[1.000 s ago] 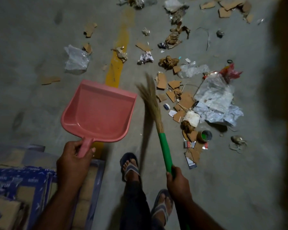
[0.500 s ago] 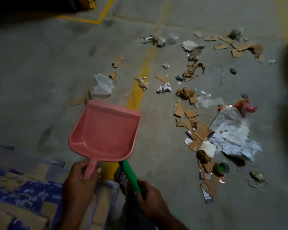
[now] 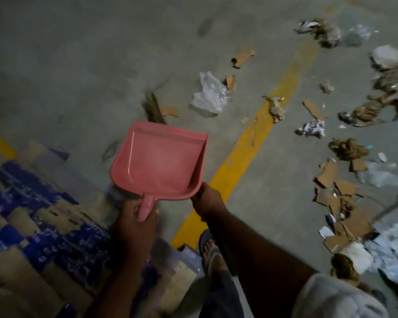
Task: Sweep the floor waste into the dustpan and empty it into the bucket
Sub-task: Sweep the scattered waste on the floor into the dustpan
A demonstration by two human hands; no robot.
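Pink dustpan (image 3: 161, 161) handle in curled left fingers (image 3: 132, 204); right fingers (image 3: 203, 191) apparently gripping broom (image 3: 153, 109)

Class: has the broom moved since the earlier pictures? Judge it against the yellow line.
Yes. The broom has crossed from right of the yellow line to its left, beyond the dustpan.

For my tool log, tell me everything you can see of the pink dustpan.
The pink dustpan looks like smooth plastic: a flat, empty tray with raised side and back walls and a short stub handle. The left hand grips that handle, holding it aloft, open lip pointing away. The right hand sits at its rear corner.
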